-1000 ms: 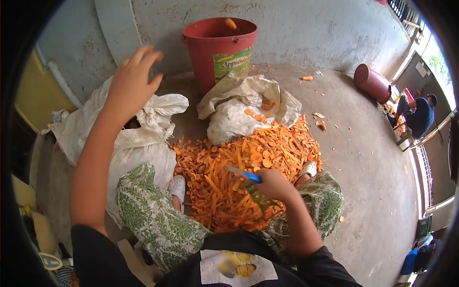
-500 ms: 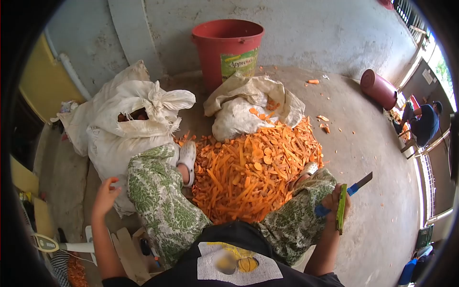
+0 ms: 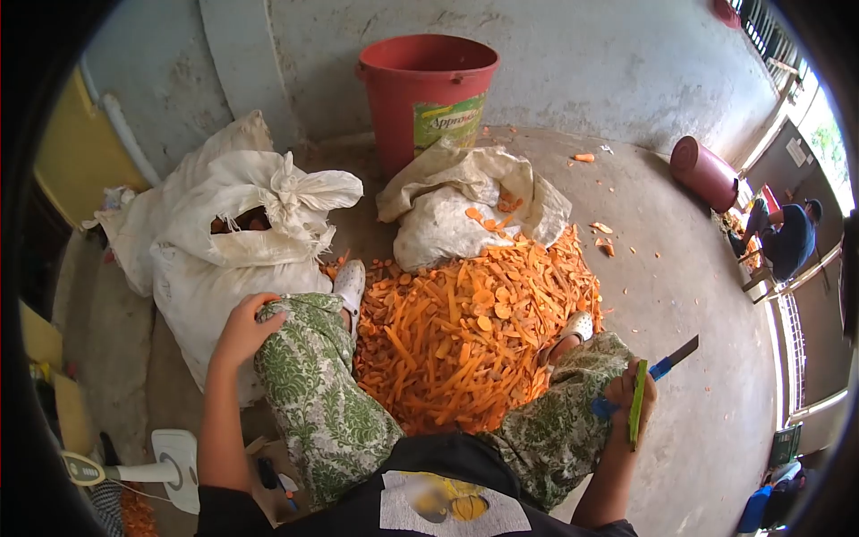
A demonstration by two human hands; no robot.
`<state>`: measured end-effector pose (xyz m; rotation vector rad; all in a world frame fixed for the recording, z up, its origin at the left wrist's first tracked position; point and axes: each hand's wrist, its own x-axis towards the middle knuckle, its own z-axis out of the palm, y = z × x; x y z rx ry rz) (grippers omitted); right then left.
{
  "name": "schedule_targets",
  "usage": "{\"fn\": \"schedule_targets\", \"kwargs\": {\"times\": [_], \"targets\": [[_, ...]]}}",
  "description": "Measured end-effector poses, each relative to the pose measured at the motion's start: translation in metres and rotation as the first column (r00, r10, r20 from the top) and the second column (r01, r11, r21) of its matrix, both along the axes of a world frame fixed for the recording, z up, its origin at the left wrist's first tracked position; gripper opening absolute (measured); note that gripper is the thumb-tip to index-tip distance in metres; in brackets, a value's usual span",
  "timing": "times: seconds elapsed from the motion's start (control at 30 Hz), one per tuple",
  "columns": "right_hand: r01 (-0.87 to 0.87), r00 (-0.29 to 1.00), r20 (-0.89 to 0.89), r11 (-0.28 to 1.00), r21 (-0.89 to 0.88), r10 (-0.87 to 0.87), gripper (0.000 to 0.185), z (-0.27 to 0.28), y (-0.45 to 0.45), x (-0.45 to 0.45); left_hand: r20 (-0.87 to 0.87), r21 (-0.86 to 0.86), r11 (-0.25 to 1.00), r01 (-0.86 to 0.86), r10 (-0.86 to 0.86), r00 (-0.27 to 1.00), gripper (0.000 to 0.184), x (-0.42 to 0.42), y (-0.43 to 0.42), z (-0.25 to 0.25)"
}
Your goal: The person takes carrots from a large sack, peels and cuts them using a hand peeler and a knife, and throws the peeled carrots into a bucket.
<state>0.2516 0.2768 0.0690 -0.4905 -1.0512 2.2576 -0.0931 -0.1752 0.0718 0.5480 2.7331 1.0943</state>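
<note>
My left hand [image 3: 248, 329] is at my left knee, its fingers closed on the cloth of the green-and-white patterned trouser leg [image 3: 327, 394]. My right hand [image 3: 629, 398] rests by my right knee, wrapped round a knife [image 3: 683, 350] with a blue handle, its blade pointing up and away to the right. The same hand also holds a long, narrow green tool [image 3: 637, 404], whose exact kind I cannot make out. Between my legs lies a big heap of orange carrot peelings and slices [image 3: 456, 340].
A crumpled whitish sack [image 3: 443, 228] lies behind the heap, before a red bucket [image 3: 394, 107]. Stuffed white sacks [image 3: 210, 295] stand at left, one torn open. A dark red bin [image 3: 702, 170] lies tipped at right, near a seated person [image 3: 792, 240]. At lower left stands a scale [image 3: 177, 461].
My left hand has moved right and up from beside the sacks onto my left knee and closed on the trouser cloth. My right hand keeps the knife and green tool, almost still.
</note>
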Motion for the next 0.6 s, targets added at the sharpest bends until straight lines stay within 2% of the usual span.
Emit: {"fn": "schedule_targets", "kwargs": {"times": [0.07, 0.1, 0.23, 0.33, 0.4, 0.5, 0.6], "targets": [[-0.016, 1.0, -0.003, 1.0, 0.006, 0.016, 0.021, -0.001, 0.0, 0.002, 0.083, -0.228, 0.966, 0.123, -0.107, 0.991, 0.034, -0.013, 0.007, 0.014], [-0.012, 1.0, -0.005, 1.0, 0.018, 0.012, 0.021, -0.001, 0.0, 0.003, 0.052, -0.169, 0.976, 0.141, -0.134, 0.99, 0.032, -0.016, 0.009, 0.016], [-0.051, 0.998, -0.024, 0.997, 0.052, 0.053, 0.022, -0.004, 0.003, 0.004, 0.07, -0.212, 0.963, 0.167, -0.156, 0.985, 0.031, -0.025, 0.006, 0.013], [-0.038, 0.999, -0.036, 0.999, 0.038, 0.039, 0.022, -0.007, 0.004, 0.005, 0.02, -0.261, 0.959, 0.111, -0.109, 0.994, 0.031, -0.021, 0.006, 0.015], [-0.035, 0.999, -0.035, 0.999, 0.027, 0.036, 0.022, -0.009, 0.005, 0.005, 0.003, -0.394, 0.919, -0.013, 0.015, 1.0, 0.032, -0.019, 0.009, 0.015], [-0.04, 0.999, -0.031, 0.999, 0.035, 0.041, 0.023, -0.01, 0.007, 0.005, -0.074, -0.419, 0.908, 0.02, -0.056, 0.996, 0.032, -0.018, 0.006, 0.016], [-0.059, 0.998, -0.025, 0.996, 0.069, 0.061, 0.023, -0.01, 0.007, 0.004, 0.007, -0.408, 0.913, -0.019, 0.024, 1.0, 0.032, -0.019, 0.003, 0.017]]}}
